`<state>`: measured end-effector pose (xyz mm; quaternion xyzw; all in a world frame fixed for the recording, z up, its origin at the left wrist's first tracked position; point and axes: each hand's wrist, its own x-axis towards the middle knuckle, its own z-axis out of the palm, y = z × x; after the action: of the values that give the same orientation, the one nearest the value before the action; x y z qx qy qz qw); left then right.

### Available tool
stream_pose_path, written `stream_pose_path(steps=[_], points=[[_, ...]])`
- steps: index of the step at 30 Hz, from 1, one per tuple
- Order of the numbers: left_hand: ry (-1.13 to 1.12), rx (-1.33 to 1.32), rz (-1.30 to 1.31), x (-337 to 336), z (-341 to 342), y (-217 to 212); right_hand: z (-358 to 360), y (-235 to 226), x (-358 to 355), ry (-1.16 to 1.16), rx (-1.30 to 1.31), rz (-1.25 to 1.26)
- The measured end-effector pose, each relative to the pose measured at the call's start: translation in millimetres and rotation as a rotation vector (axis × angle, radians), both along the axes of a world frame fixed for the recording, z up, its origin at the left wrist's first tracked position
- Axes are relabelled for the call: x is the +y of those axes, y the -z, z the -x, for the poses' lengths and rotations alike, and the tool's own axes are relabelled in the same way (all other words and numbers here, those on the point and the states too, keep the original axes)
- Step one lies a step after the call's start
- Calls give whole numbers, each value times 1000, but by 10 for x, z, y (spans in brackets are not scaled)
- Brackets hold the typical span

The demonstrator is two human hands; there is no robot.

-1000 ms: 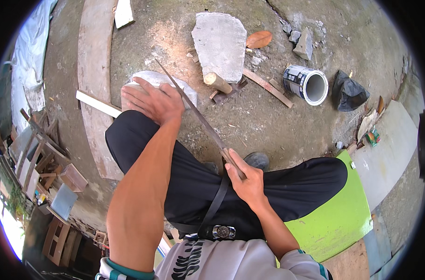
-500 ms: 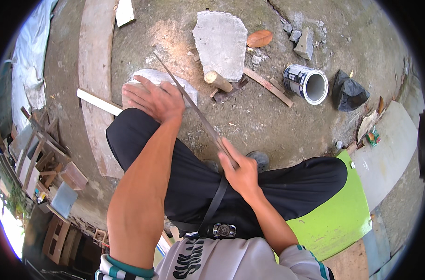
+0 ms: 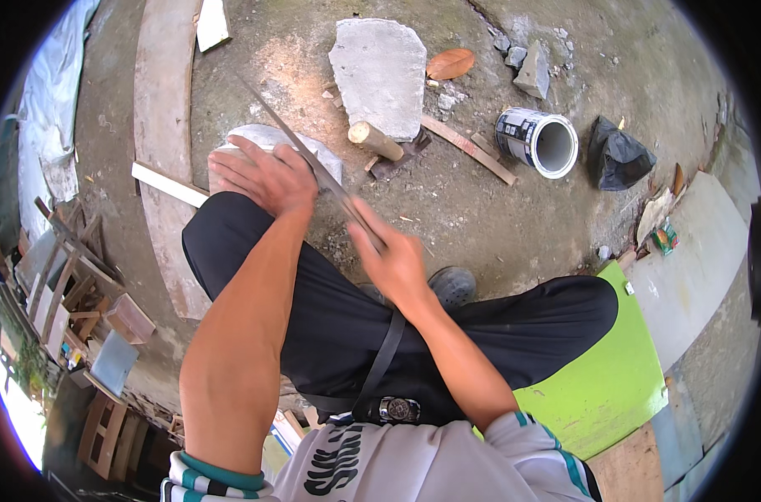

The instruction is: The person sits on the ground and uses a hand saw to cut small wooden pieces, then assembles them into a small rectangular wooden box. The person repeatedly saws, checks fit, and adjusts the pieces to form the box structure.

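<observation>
My left hand [image 3: 263,176] lies spread on a pale whetstone-like block [image 3: 248,134] on the ground beyond my left knee, its fingers beside a long thin metal blade [image 3: 293,138]. The blade runs from the upper left down across the block into my right hand [image 3: 395,261], which grips its near end. Whether the left fingers press on the blade or only on the block is unclear. Both legs are in black trousers, and my shoe [image 3: 452,284] shows just behind the right hand.
I sit on a bright green seat [image 3: 606,376]. On the concrete ahead lie a flat grey slab [image 3: 380,71], a short log [image 3: 376,140], a wooden strip [image 3: 468,151], an open can [image 3: 535,140] on its side and a black bag [image 3: 619,155]. A plank [image 3: 159,125] and wooden frames [image 3: 71,284] are left.
My right hand has pushed forward and up to the left, sliding the blade farther across the block. The left hand has stayed on the block.
</observation>
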<state>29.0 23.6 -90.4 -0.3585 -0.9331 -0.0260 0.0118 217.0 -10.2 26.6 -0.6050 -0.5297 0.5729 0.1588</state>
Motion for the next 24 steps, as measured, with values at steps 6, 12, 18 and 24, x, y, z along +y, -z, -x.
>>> stream_pose_path(steps=[6, 12, 18, 24], points=[[-6, 24, 1, -29, 40, -24, -278, -92, -257, -39, -26, -43], [-5, 8, 5, -14, 16, -51, -106, -130, 42, -83, -68, 69], [17, 18, 20, -42, 30, -27, -47, -58, -51, -31, 1, -13], [4, 15, 15, -42, 34, -28, -271, -159, -194, -25, -19, 4]])
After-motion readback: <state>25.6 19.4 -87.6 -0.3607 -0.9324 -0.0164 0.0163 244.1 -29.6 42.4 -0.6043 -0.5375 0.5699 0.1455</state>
